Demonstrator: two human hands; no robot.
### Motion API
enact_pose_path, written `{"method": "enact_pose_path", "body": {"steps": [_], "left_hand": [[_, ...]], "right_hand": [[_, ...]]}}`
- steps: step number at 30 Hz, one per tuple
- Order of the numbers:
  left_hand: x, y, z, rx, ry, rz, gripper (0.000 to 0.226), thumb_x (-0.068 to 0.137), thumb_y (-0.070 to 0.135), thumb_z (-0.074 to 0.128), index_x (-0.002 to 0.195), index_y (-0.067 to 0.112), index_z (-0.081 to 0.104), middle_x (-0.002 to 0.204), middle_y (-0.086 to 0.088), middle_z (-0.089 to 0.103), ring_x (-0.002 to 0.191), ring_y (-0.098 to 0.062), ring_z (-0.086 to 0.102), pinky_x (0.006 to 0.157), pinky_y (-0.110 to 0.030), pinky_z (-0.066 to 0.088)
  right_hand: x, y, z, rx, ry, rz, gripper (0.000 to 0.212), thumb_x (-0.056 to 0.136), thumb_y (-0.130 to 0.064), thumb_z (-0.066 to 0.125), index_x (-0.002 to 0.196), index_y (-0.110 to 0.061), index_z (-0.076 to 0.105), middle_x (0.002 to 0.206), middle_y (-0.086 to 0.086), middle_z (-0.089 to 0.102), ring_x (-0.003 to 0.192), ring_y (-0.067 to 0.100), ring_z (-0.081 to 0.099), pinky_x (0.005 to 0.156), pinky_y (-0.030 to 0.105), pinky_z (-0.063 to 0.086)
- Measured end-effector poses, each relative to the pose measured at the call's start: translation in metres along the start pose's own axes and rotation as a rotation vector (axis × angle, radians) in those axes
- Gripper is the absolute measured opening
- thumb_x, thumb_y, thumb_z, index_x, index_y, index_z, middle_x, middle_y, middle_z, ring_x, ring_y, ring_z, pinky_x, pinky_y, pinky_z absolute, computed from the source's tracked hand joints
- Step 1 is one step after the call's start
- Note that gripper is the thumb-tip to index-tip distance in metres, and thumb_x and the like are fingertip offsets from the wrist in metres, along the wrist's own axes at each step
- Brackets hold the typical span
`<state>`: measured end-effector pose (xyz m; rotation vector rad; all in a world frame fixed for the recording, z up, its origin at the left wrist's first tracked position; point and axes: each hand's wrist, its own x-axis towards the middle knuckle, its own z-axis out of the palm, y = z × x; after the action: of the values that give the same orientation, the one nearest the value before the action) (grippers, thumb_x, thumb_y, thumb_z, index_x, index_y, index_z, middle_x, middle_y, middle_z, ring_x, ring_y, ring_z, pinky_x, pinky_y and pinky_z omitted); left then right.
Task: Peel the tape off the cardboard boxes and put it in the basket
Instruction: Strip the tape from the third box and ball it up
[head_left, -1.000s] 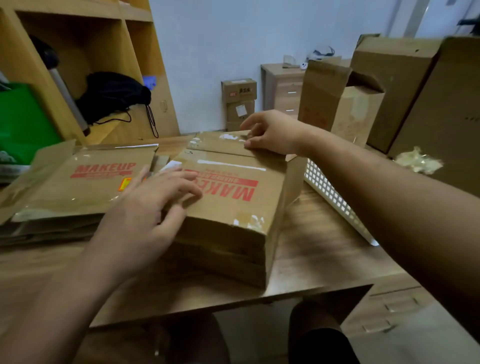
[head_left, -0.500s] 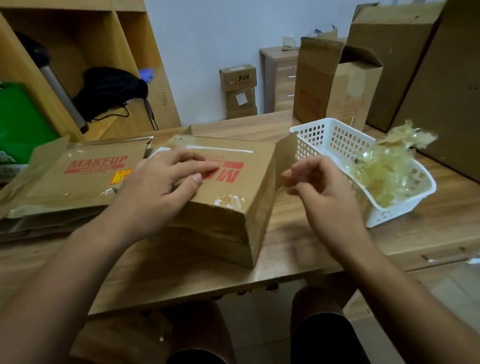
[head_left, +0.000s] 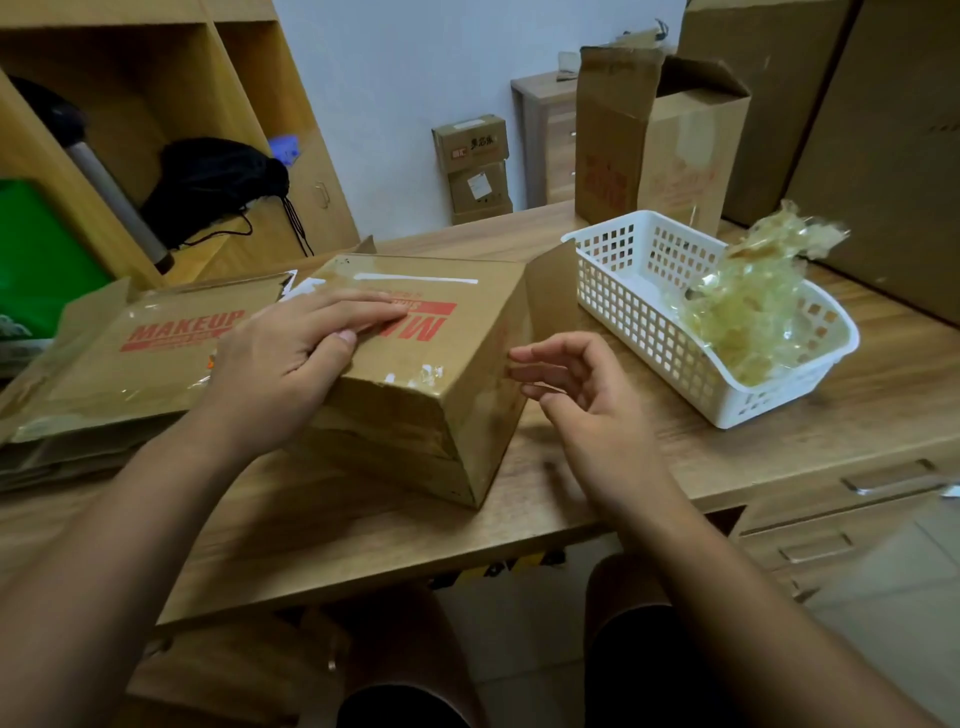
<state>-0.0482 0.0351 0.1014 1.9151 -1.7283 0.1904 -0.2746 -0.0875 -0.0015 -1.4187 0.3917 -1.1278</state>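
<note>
A brown cardboard box (head_left: 441, 410) with red lettering stands on the wooden table, with scraps of clear tape (head_left: 423, 375) near its front top edge. My left hand (head_left: 296, 353) lies flat on the box top with straight fingers. My right hand (head_left: 576, 395) hovers just right of the box's side, fingers loosely bent and holding nothing. To the right sits a white plastic basket (head_left: 639, 332) with a crumpled heap of peeled yellowish tape (head_left: 748, 306) inside.
Flattened "MAKEUP" cardboard (head_left: 150, 353) lies stacked at the left. An open upright box (head_left: 654, 150) and large cartons (head_left: 883, 156) stand behind the basket. Wooden shelves (head_left: 156, 104) rise at the back left. The table's front edge runs just below the box.
My right hand has come back from the box's far top edge to beside its right side. The view has shifted right, so the basket now shows fully. My left hand stays on the box.
</note>
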Motion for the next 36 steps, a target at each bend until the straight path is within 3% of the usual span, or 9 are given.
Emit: {"method": "enact_pose_path", "body": {"steps": [3, 9, 22, 27, 30, 33, 36], "left_hand": [[0.0, 0.0, 0.002, -0.022, 0.025, -0.003, 0.045, 0.094, 0.031, 0.038, 0.124, 0.051, 0.064, 0.129, 0.035, 0.058, 0.128, 0.013, 0.045, 0.094, -0.015, 0.036], [0.0, 0.0, 0.004, -0.062, 0.038, 0.009, 0.046, 0.092, 0.024, 0.04, 0.124, 0.041, 0.069, 0.13, 0.025, 0.063, 0.131, 0.002, 0.051, 0.106, -0.038, 0.044], [0.0, 0.002, 0.007, -0.072, 0.067, 0.011, 0.045, 0.092, 0.015, 0.043, 0.12, 0.039, 0.07, 0.126, 0.023, 0.065, 0.129, 0.004, 0.052, 0.105, -0.031, 0.044], [0.0, -0.002, 0.007, -0.08, 0.062, 0.02, 0.047, 0.092, 0.015, 0.043, 0.121, 0.039, 0.07, 0.128, 0.022, 0.065, 0.131, 0.0, 0.053, 0.108, -0.038, 0.044], [0.001, -0.004, 0.008, -0.085, 0.05, 0.022, 0.047, 0.093, 0.017, 0.042, 0.122, 0.041, 0.069, 0.129, 0.022, 0.065, 0.132, -0.002, 0.052, 0.109, -0.045, 0.044], [0.0, -0.006, 0.007, -0.082, 0.048, 0.025, 0.046, 0.093, 0.02, 0.041, 0.123, 0.042, 0.068, 0.13, 0.021, 0.065, 0.133, -0.002, 0.052, 0.108, -0.046, 0.044], [0.0, -0.008, 0.008, -0.077, 0.043, 0.03, 0.046, 0.093, 0.021, 0.04, 0.123, 0.042, 0.068, 0.131, 0.021, 0.065, 0.133, -0.002, 0.052, 0.108, -0.045, 0.044]], "right_hand": [[0.006, 0.001, 0.0, -0.001, 0.016, -0.022, 0.041, 0.087, 0.013, 0.044, 0.111, -0.018, 0.057, 0.119, 0.006, 0.07, 0.114, 0.019, 0.067, 0.098, 0.031, 0.053], [0.014, 0.002, 0.005, -0.053, 0.076, -0.065, 0.042, 0.092, 0.015, 0.043, 0.111, -0.021, 0.055, 0.121, -0.001, 0.068, 0.111, 0.016, 0.067, 0.101, 0.031, 0.052], [0.015, 0.008, 0.005, -0.147, 0.11, -0.118, 0.043, 0.091, 0.007, 0.04, 0.102, -0.029, 0.059, 0.111, -0.007, 0.071, 0.107, 0.017, 0.069, 0.098, 0.035, 0.055], [0.011, 0.008, 0.007, -0.274, 0.062, -0.132, 0.036, 0.091, 0.0, 0.042, 0.097, -0.031, 0.06, 0.094, -0.008, 0.071, 0.096, 0.012, 0.07, 0.085, 0.021, 0.053], [0.014, 0.011, 0.008, -0.197, 0.091, -0.095, 0.029, 0.094, -0.003, 0.047, 0.105, -0.028, 0.058, 0.103, -0.009, 0.068, 0.103, 0.011, 0.067, 0.09, 0.02, 0.05], [0.017, 0.012, 0.008, -0.12, 0.11, -0.095, 0.03, 0.094, -0.003, 0.049, 0.112, -0.027, 0.054, 0.118, -0.007, 0.064, 0.113, 0.012, 0.063, 0.097, 0.025, 0.049], [0.018, 0.012, 0.008, -0.109, 0.102, -0.103, 0.031, 0.094, -0.004, 0.049, 0.113, -0.027, 0.052, 0.124, -0.007, 0.062, 0.117, 0.01, 0.061, 0.099, 0.021, 0.047]]}}
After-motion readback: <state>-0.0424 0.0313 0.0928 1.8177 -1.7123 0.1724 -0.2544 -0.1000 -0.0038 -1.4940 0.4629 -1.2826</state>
